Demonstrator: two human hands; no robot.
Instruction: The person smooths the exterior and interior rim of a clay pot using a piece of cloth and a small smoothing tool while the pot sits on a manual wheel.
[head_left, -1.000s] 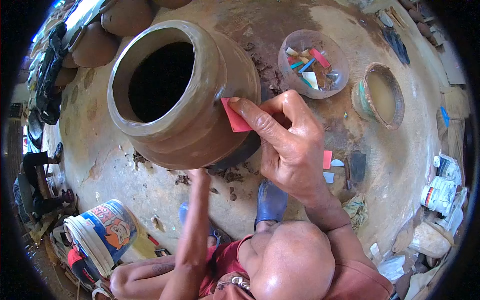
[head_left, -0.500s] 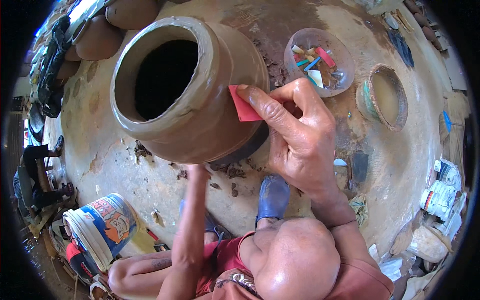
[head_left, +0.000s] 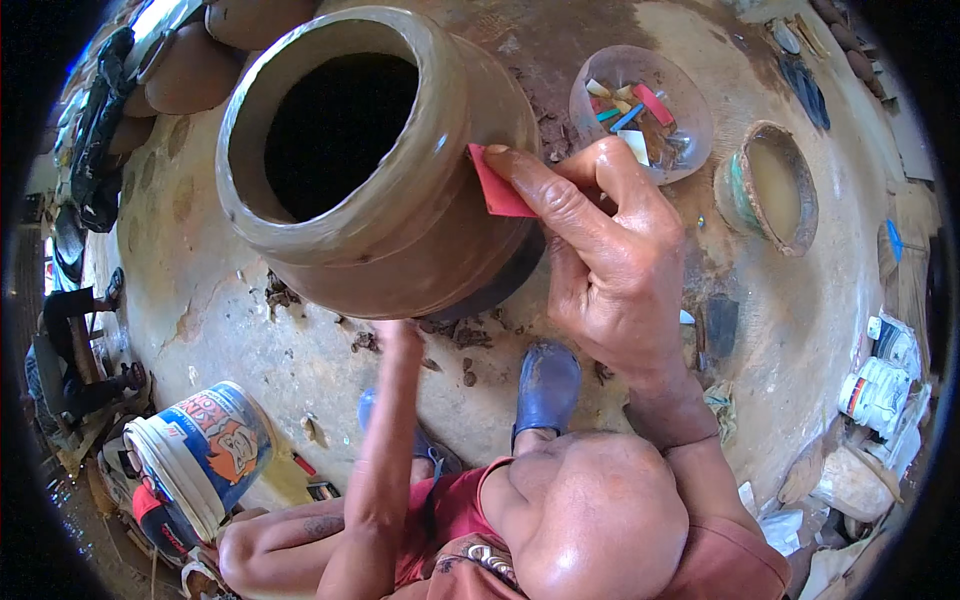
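Note:
A large wet clay pot with a wide round mouth stands in front of me, grey-brown and shiny. My right hand pinches a small red flat scraper between thumb and fingers. Its edge lies against the right side of the pot, below the thick rim. Low at the front of the pot is my left hand, its fingers hidden under the pot's belly. A dark base shows beneath the pot on the right.
Behind my right hand sits a clear plastic bowl with coloured scraps. Farther right is a basin of cloudy water. A white-and-blue bucket stands at the left. Clay crumbs litter the floor, and finished pots are at the far left.
The pot's rim sits a little farther away, and the pot's surface looks turned. My right hand has shifted slightly away and to the right, with the scraper still against the clay.

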